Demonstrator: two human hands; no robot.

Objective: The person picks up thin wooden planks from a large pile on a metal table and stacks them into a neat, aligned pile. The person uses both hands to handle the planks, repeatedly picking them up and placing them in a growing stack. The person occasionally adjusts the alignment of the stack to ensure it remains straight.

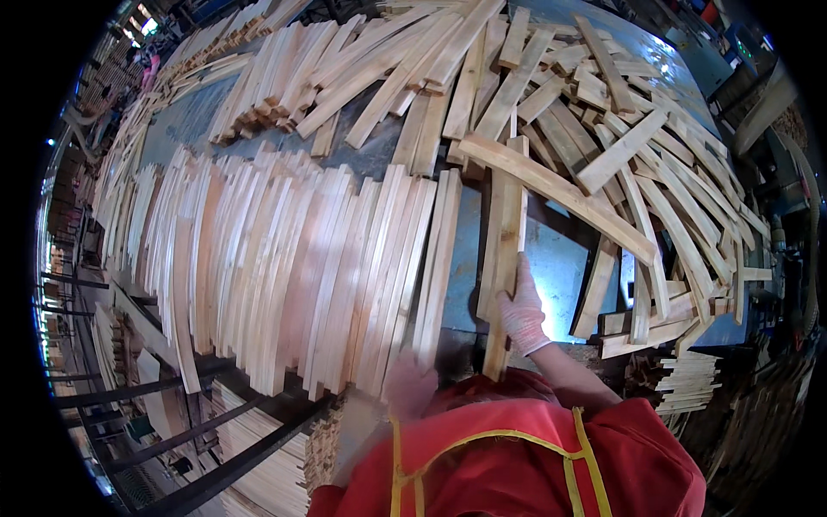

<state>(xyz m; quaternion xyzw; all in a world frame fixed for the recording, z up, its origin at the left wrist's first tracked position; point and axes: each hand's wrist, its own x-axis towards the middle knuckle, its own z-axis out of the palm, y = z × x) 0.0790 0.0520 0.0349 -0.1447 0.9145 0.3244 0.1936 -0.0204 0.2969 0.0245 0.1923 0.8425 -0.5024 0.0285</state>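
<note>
In a pale knit glove, my right hand (524, 315) is closed on the near part of a long wooden strip (497, 237). That strip lies lengthwise away from me, its near end reaching the red apron at my front. My left hand (412, 383), smeared by motion, is at the near ends of a row of wooden strips (284, 267). Its fingers cannot be made out. The row's rightmost strips (438, 267) stand a little apart from the rest, left of the strip in my right hand.
A jumbled heap of strips (594, 146) covers the right of the blue metal table (551, 250), one strip (560, 196) slanting across it. Further strips (280, 73) are stacked at the back. Dark metal bars (215, 465) run at the lower left, beside stacked wood.
</note>
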